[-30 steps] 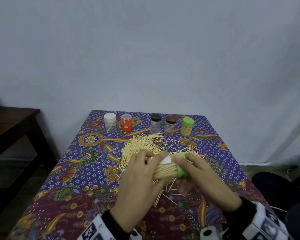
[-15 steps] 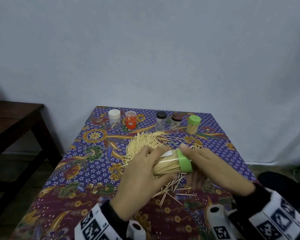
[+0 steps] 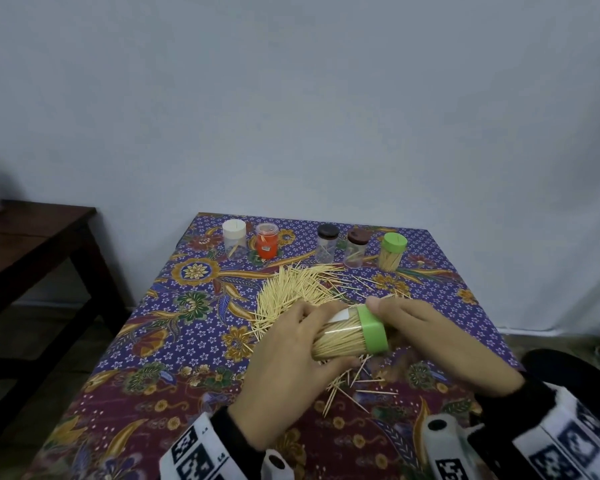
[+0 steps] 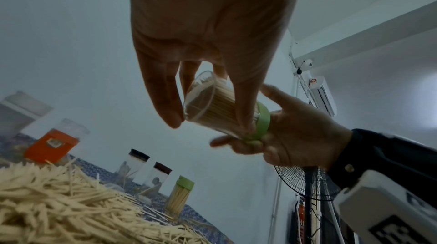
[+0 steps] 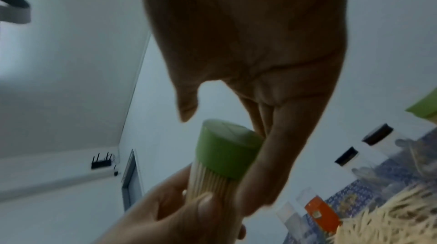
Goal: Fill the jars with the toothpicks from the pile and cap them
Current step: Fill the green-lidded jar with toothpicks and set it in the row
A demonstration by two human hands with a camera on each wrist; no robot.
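Holding a clear jar on its side above the table, the left hand has its fingers and thumb curled round the jar's body. The jar is packed full of toothpicks. A green cap sits on the jar's right end. The right hand is at that cap, with its fingers lying along one side of the cap and touching it. Its thumb sits close to the top of the cap, and it is hard to tell if it touches, so I cannot tell if this hand really grips the cap. From the left wrist view the jar's clear bottom points toward the camera, and the left fingers press on its sides. Under and behind the hands lies the big pile of loose toothpicks on the flowery cloth. More loose toothpicks lie scattered near the front, just below the jar. Along the far edge of the table five more jars stand upright in a row. From the left they are a white-capped jar, an orange jar, a black-capped jar, a brown-capped jar, and a full jar with a green lid. The white, black and brown ones look nearly empty, with only a few sticks inside. A dark wooden side table stands to the left, well apart from the cloth table.
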